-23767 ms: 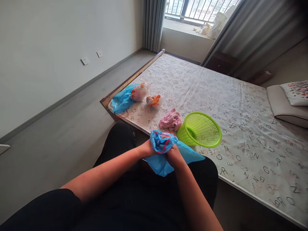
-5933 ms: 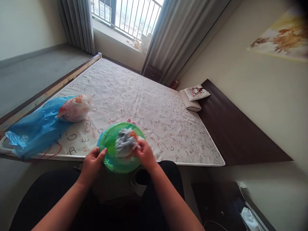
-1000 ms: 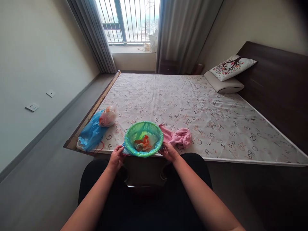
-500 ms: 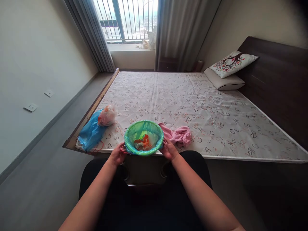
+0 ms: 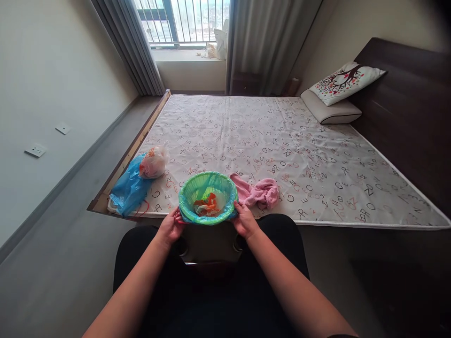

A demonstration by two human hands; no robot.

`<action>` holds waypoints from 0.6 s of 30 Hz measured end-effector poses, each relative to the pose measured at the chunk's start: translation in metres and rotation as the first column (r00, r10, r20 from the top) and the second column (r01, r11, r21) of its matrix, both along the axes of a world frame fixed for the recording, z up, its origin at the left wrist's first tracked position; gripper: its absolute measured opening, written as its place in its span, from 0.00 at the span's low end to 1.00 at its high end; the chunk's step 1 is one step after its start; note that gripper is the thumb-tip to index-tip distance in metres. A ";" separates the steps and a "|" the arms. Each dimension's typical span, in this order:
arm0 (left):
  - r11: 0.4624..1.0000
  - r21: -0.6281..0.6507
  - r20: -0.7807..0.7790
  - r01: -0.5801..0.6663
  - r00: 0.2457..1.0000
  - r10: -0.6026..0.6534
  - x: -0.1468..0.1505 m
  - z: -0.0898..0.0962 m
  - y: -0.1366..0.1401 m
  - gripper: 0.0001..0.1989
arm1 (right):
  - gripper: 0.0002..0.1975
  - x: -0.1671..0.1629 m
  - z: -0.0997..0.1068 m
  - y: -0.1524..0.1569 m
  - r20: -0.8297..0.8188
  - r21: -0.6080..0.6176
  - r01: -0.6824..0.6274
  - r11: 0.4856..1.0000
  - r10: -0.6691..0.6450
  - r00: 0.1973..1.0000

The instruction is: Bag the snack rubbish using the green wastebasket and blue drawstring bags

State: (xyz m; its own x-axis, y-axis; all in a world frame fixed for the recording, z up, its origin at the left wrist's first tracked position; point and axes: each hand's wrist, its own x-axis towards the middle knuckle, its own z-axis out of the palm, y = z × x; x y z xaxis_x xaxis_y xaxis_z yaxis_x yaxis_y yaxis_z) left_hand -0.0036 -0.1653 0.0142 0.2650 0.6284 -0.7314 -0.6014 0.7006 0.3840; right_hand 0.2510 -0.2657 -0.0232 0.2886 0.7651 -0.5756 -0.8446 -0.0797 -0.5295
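A green basket (image 5: 186,190) lined with a thin blue-green plastic bag is held between my two hands at the mattress's near edge. Crumpled orange and whitish scraps (image 5: 209,205) lie inside it. My left hand (image 5: 171,226) grips the basket's left side, its fingers partly hidden beneath the rim. On the right side, my right hand (image 5: 245,220) holds it with the thumb near the rim. A pink cloth (image 5: 262,192) lies bunched on the mattress just right of the basket.
On the mattress (image 5: 218,126), at its near left corner, lie a blue plastic bag (image 5: 130,188) and a clear bag with something reddish inside (image 5: 154,162). Pillows (image 5: 331,110) rest against the dark headboard (image 5: 408,94). My knees flank the basket below the bed's edge.
The view has tilted down slightly, so the bed sits higher in the picture. The basket stays in both hands, now tilted a little more toward me, with the right thumb showing more at the rim.
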 end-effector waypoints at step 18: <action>0.977 0.152 -0.359 0.148 0.929 -0.084 -0.005 0.001 -0.028 0.03 | 0.17 -0.027 -0.001 -0.045 -0.078 -0.119 0.008 0.993 -0.017 0.997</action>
